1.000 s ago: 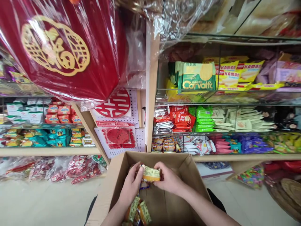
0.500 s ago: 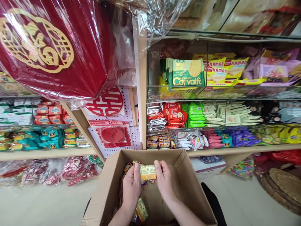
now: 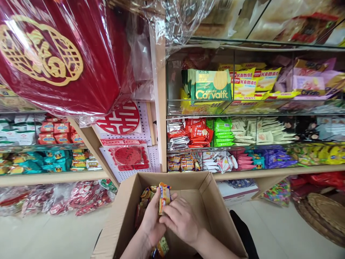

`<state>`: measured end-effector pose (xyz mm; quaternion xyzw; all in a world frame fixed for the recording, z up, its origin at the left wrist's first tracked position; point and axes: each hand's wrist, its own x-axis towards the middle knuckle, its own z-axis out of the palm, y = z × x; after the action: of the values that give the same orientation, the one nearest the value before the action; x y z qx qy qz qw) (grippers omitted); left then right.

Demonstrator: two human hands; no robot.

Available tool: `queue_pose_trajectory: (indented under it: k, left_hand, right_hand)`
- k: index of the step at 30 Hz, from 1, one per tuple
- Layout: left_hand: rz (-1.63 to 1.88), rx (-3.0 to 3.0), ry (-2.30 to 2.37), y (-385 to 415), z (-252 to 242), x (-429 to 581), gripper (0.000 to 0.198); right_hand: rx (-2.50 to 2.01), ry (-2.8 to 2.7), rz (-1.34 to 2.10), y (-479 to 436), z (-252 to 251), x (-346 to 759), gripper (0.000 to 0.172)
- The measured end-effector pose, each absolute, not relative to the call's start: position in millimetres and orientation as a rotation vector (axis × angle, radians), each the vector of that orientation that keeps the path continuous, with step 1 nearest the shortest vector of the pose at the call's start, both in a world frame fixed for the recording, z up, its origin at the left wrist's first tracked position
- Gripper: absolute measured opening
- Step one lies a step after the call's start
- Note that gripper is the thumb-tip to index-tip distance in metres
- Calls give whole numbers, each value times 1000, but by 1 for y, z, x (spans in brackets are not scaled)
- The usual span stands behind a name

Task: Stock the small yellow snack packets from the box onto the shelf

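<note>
One packet (image 3: pixel 165 196) sits in your left hand (image 3: pixel 151 223), fingers (image 3: pixel 154 202) wrapped around it; your right hand (image 3: pixel 183 220) curls at its lower end, whether pinching is unclear. You seem to be handling it; the next move likely wants a steady grip. The cardboard box (image 3: pixel 221 219) beneath holds more packets (image 3: pixel 147 194) along its left side.

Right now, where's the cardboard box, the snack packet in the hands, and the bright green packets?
Cardboard box (image 3: pixel 116 221): head view, left side panel.
Snack packet (image 3: pixel 164 196): head view, printed wrapper.
Bright green packets (image 3: pixel 224 133): head view, stack's middle.

Held packet (image 3: pixel 164 196) — partly hidden by fingers (image 3: pixel 172 211), red bag (image 3: pixel 98 46) — cropped
</note>
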<state>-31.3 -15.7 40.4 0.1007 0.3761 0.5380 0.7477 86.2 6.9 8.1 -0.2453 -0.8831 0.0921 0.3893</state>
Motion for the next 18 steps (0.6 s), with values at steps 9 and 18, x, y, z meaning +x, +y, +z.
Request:
queue_pose_trajectory:
  k: [9, 18]
  left_hand:
    - [987, 295, 786, -18, 42, -46, 44]
    - [912, 922, 1386, -24, 27, -58, 53]
  right_hand:
    - [-918, -1758, 1042, 24, 19, 105, 43]
    - [-928, -1690, 1560, 43, -3, 124, 28]
